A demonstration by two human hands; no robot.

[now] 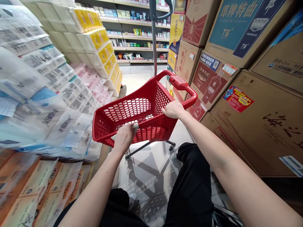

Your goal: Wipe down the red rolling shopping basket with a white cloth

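Free room is left at 12 o'clock over the tiled floor (139, 78), beyond the red shopping cart (151, 130). The way is walled by wrapped tissue packs (47, 94) at 9 o'clock and stacked cartons (260, 126) at 3 o'clock.

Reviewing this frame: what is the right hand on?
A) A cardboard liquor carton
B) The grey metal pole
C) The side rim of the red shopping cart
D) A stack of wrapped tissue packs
C. The right hand lies over the side rim of the red shopping cart, clear of the cardboard cartons to its right.
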